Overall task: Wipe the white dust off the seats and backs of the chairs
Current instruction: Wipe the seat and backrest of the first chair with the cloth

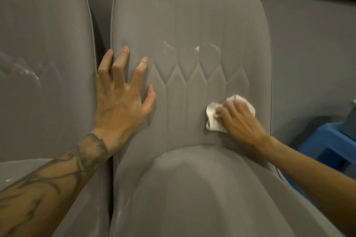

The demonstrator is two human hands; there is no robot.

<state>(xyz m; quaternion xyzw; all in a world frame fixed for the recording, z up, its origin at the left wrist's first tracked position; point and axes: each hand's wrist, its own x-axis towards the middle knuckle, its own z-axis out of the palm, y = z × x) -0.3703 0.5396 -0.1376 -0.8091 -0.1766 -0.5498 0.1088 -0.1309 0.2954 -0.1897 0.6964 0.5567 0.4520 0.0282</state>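
The chair back point(192, 25) in the middle of the frame is plain grey-taupe fabric. It is stitched with vertical channels whose tops rise into a row of pointed, zigzag peaks across its lower half. White dust marks point(196, 48) streak it just above those peaks, with fainter flecks towards the upper left. Its seat point(192, 188) at the bottom is the same grey, unpatterned. The neighbouring chair point(48, 44) at the left matches, with a whitish smear point(30, 72). The cloth point(212, 119) is white. The forearm point(57, 169) at lower left bears a dark, curling tattoo. At the right edge is a bright blue object point(323, 140).
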